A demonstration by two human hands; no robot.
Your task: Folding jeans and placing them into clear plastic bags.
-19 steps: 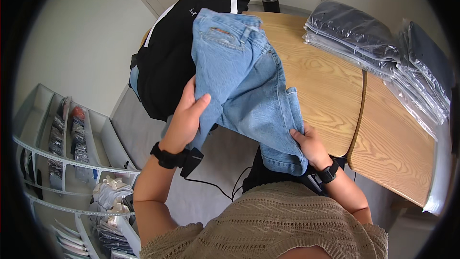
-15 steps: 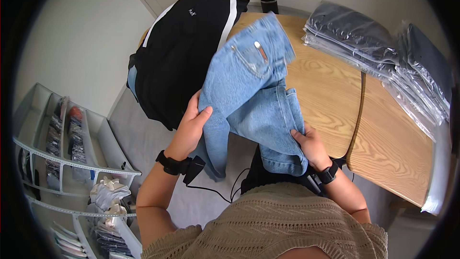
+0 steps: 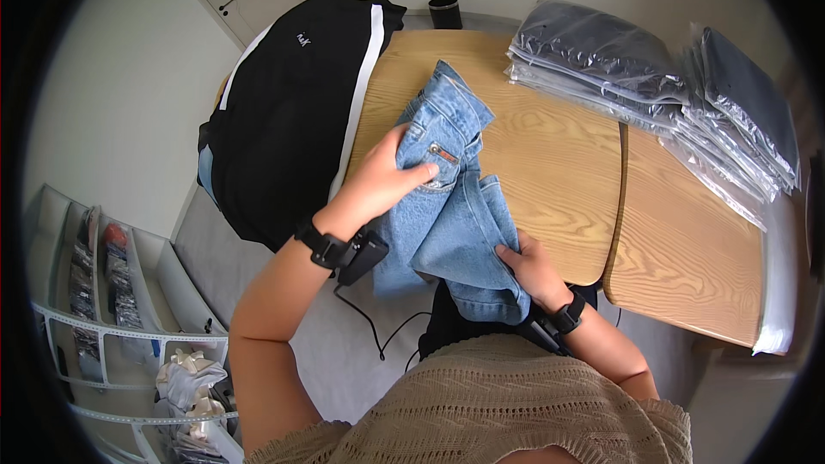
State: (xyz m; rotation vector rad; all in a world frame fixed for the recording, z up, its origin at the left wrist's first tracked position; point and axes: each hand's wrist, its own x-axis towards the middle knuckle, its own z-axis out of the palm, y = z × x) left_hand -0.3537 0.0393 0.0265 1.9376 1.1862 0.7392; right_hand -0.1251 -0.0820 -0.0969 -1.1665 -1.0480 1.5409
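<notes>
Light blue denim jeans (image 3: 468, 232) hang between my hands, partly over the near edge of the wooden table (image 3: 559, 155). My left hand (image 3: 391, 174) grips them near the waistband, its thumb lying by a back pocket with a small brown patch (image 3: 443, 154). Lower down, my right hand (image 3: 531, 271) holds a folded edge, thumb on top and fingers hidden beneath the cloth. The waistband end points away from me, and the lower cloth sags near my lap. Both wrists wear black straps with small devices.
Black clothing with white stripes (image 3: 284, 112) drapes over the table's left side. Clear-bagged dark garments (image 3: 601, 56) are stacked at the far right. A black cup-like container (image 3: 444, 13) stands at the back. White shelving (image 3: 129, 326) holds bagged items at lower left; a cable (image 3: 374, 326) hangs near me.
My left hand has shifted up the jeans from the lower cloth to the pocket area. The waistband end has come lower and nearer. My right hand keeps its hold, and the view has shifted slightly.
</notes>
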